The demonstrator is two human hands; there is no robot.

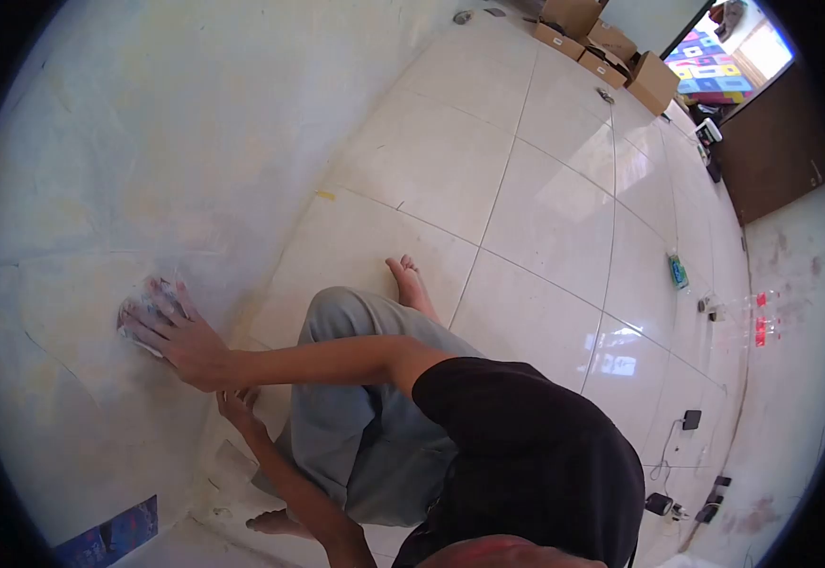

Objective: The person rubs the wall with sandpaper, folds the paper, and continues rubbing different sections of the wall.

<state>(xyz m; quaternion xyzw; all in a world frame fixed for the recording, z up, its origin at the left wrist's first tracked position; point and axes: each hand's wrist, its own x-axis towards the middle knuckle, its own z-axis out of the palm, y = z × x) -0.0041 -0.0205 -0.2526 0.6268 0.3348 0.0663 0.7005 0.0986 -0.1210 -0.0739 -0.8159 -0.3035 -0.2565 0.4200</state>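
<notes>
My right hand (174,331) is spread over a crumpled whitish cloth (138,333) with dark patches, pressing it flat against the pale wall (147,170). Most of the cloth is hidden under the palm and fingers, so its exact kind is hard to make out. My left hand (237,405) hangs lower, just below my right wrist and close to the foot of the wall. Its fingers are slightly bent and apart, partly covered by the right forearm, and nothing shows in them.
Glossy tiles (555,199) cover the floor around my bent legs (356,417). Cardboard boxes (602,52) stand far off by a doorway. A green packet (678,272), a clear bottle (730,320) and chargers with cables (661,504) lie along the opposite wall. A blue poster (109,535) is at lower left.
</notes>
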